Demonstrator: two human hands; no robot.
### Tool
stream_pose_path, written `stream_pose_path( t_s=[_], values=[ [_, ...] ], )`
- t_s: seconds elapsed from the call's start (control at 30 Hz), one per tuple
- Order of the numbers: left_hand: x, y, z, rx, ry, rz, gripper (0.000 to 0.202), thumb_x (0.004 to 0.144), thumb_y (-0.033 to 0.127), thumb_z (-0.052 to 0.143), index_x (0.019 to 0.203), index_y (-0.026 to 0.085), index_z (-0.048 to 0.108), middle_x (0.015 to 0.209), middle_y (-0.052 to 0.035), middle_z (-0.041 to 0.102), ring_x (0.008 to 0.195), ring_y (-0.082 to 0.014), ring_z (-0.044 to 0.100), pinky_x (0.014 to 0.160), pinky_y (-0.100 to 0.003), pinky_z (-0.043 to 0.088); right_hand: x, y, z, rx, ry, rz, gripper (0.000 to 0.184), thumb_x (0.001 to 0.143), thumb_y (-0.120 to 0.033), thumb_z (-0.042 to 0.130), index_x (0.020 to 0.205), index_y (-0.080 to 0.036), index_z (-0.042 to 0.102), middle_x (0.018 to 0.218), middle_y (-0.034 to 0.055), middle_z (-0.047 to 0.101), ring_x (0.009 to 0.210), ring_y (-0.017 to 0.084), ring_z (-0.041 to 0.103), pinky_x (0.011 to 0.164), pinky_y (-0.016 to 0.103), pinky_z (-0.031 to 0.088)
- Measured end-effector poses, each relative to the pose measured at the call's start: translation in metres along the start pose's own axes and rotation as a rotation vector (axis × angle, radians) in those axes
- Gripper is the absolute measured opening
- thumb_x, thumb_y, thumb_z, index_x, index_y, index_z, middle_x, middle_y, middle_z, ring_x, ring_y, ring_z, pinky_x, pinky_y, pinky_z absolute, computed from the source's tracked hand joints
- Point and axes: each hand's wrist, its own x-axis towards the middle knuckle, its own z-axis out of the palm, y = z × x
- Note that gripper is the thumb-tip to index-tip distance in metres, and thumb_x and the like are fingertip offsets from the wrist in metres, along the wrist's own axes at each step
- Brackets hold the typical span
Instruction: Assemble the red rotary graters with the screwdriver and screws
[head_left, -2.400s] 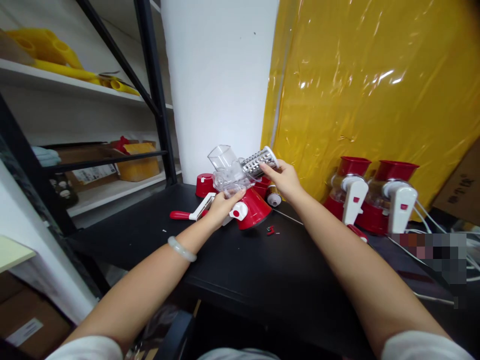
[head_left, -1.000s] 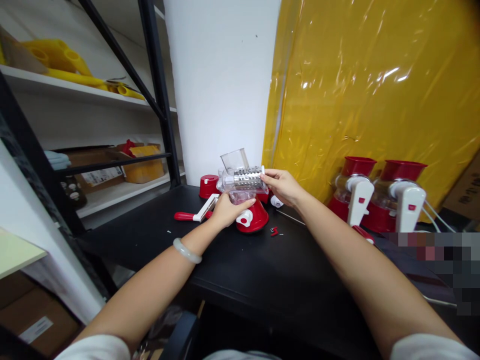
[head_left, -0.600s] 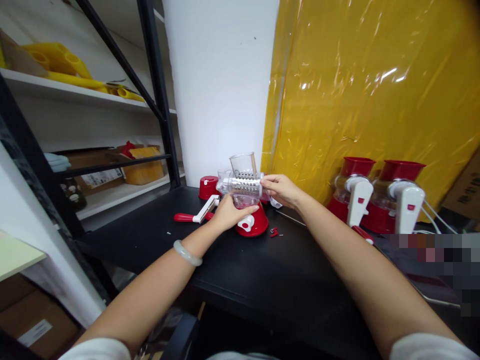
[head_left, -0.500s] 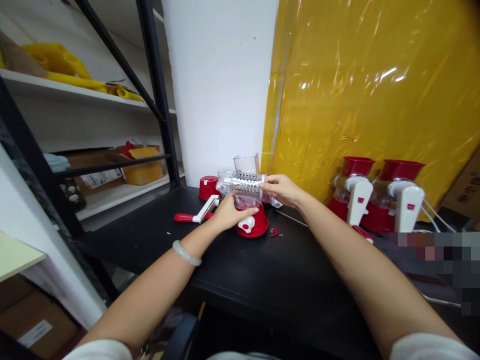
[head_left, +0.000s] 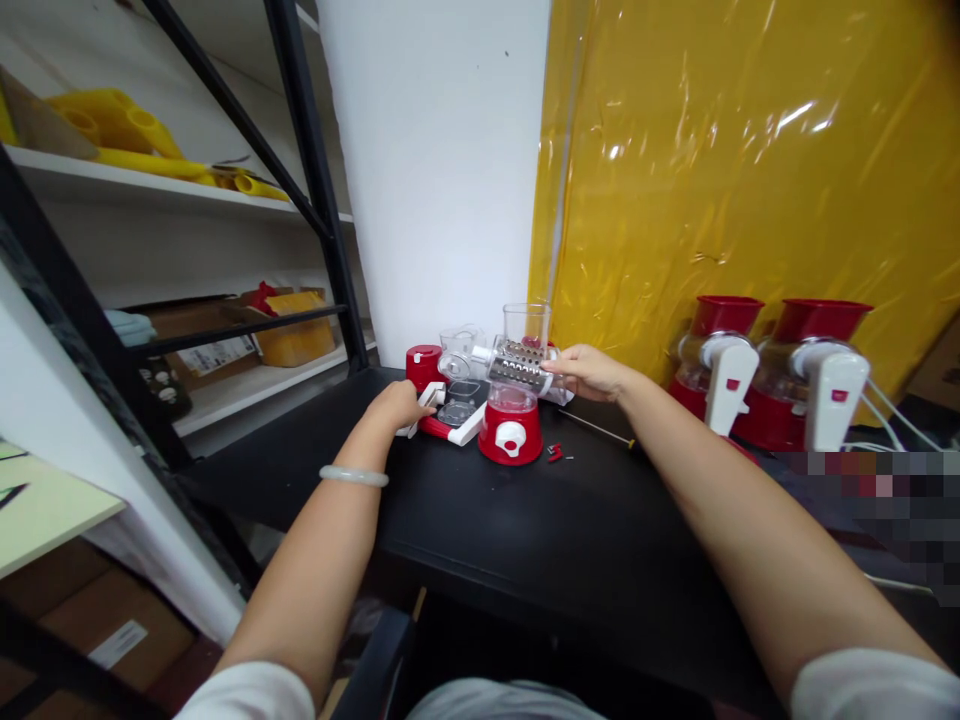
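A rotary grater stands upright on the black table, its red base [head_left: 510, 432] below and a clear feed hopper [head_left: 526, 325] above. Its perforated metal drum [head_left: 519, 365] lies sideways in the clear body. My right hand [head_left: 596, 372] is closed around the drum's right end. To the left, my left hand [head_left: 397, 407] has its fingers curled on a white crank handle [head_left: 430, 396], partly hidden under them. A second crank handle [head_left: 468, 425], white with a red grip, lies beside it, touching or nearly touching the grater's base.
Behind the handles are a red base [head_left: 424, 365] and a clear grater body [head_left: 459, 350]. Small red parts [head_left: 554, 453] and a long screwdriver [head_left: 600, 430] lie right of the base. Two assembled graters [head_left: 720, 350] stand further right. A shelf rack [head_left: 315, 170] rises at left.
My left hand has left the grater's base and moved left onto a crank handle. My right hand stays on the drum's end. The view has shifted slightly.
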Motion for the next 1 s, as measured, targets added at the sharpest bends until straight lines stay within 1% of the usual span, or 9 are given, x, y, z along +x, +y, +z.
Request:
stream_pose_path(
  t_s=[0.1, 0.2, 0.33, 0.43, 0.53, 0.6, 0.7, 0.87, 1.0],
  values=[
    [0.003, 0.003, 0.006, 0.013, -0.025, -0.004, 0.026, 0.066, 0.041, 0.075, 0.058, 0.02, 0.062, 0.065, -0.0129, 0.068, 0.079, -0.032, 0.069, 0.071, -0.035, 0.048, -0.002, -0.002, 0.001, -0.011, -0.022, 0.004, 0.04, 0.044, -0.047, 0.092, 0.057, -0.016, 0.069, 0.073, 0.0055, 0.072, 0.073, 0.014, 0.066, 0.08, 0.031, 0.052],
    [0.003, 0.004, 0.007, 0.012, -0.006, -0.002, 0.024, 0.068, 0.041, 0.073, 0.06, 0.02, 0.063, 0.063, -0.0114, 0.067, 0.078, -0.0306, 0.069, 0.071, -0.034, 0.049, -0.002, -0.003, 0.001, -0.017, -0.02, 0.004, 0.041, 0.044, -0.048, 0.092, 0.057, -0.017, 0.069, 0.073, 0.0046, 0.072, 0.073, 0.014, 0.065, 0.079, 0.031, 0.052],
    [-0.005, 0.013, 0.002, -0.013, 0.109, 0.072, 0.025, 0.078, 0.042, 0.065, 0.084, 0.018, 0.07, 0.092, -0.0176, 0.072, 0.099, -0.0327, 0.067, 0.085, -0.039, 0.048, -0.001, -0.002, 0.0, -0.027, -0.018, 0.01, 0.043, 0.043, -0.049, 0.092, 0.057, -0.016, 0.069, 0.068, 0.0033, 0.07, 0.066, 0.012, 0.063, 0.073, 0.028, 0.051],
    [-0.015, 0.033, 0.004, -0.118, 0.24, 0.298, 0.03, 0.086, 0.043, 0.056, 0.094, 0.018, 0.07, 0.105, -0.0161, 0.07, 0.106, -0.0295, 0.064, 0.095, -0.037, 0.046, -0.001, -0.001, -0.001, -0.027, -0.022, -0.003, 0.043, 0.044, -0.049, 0.092, 0.058, -0.015, 0.07, 0.067, 0.0029, 0.07, 0.065, 0.011, 0.062, 0.072, 0.027, 0.05],
    [-0.025, 0.053, 0.015, -0.165, 0.065, 0.401, 0.032, 0.084, 0.047, 0.058, 0.09, 0.017, 0.069, 0.096, -0.0138, 0.072, 0.092, -0.0284, 0.068, 0.082, -0.035, 0.051, -0.001, 0.0, -0.001, -0.053, -0.016, -0.007, 0.043, 0.045, -0.05, 0.091, 0.057, -0.015, 0.068, 0.065, 0.0027, 0.069, 0.064, 0.012, 0.062, 0.071, 0.029, 0.05],
    [-0.03, 0.063, 0.024, -0.138, -0.029, 0.413, 0.029, 0.081, 0.04, 0.061, 0.097, 0.017, 0.069, 0.095, -0.0145, 0.073, 0.089, -0.0297, 0.069, 0.079, -0.036, 0.051, -0.001, -0.001, -0.001, -0.06, -0.006, -0.009, 0.044, 0.044, -0.05, 0.091, 0.056, -0.015, 0.067, 0.064, 0.0025, 0.068, 0.064, 0.013, 0.062, 0.07, 0.029, 0.05],
    [-0.037, 0.069, 0.03, -0.127, -0.05, 0.404, 0.024, 0.076, 0.03, 0.063, 0.096, 0.018, 0.068, 0.093, -0.0154, 0.074, 0.086, -0.0317, 0.07, 0.077, -0.037, 0.05, -0.001, -0.001, 0.0, -0.051, -0.01, -0.009, 0.045, 0.042, -0.051, 0.091, 0.056, -0.016, 0.067, 0.066, 0.0024, 0.07, 0.067, 0.013, 0.062, 0.072, 0.029, 0.05],
    [-0.041, 0.067, 0.026, -0.113, -0.078, 0.411, 0.025, 0.059, 0.023, 0.072, 0.083, 0.021, 0.066, 0.09, -0.0136, 0.074, 0.086, -0.0342, 0.07, 0.073, -0.037, 0.049, 0.0, 0.0, -0.001, -0.052, -0.036, -0.008, 0.045, 0.044, -0.052, 0.09, 0.056, -0.016, 0.066, 0.065, 0.0021, 0.068, 0.067, 0.012, 0.061, 0.074, 0.031, 0.05],
    [-0.04, 0.064, 0.015, -0.127, -0.084, 0.401, 0.018, 0.064, 0.028, 0.068, 0.079, 0.021, 0.061, 0.084, -0.0099, 0.073, 0.082, -0.0308, 0.069, 0.067, -0.034, 0.047, 0.001, 0.002, -0.003, -0.065, -0.041, -0.027, 0.044, 0.047, -0.052, 0.09, 0.055, -0.016, 0.065, 0.062, 0.0021, 0.065, 0.066, 0.013, 0.06, 0.072, 0.032, 0.051]
  ],
)
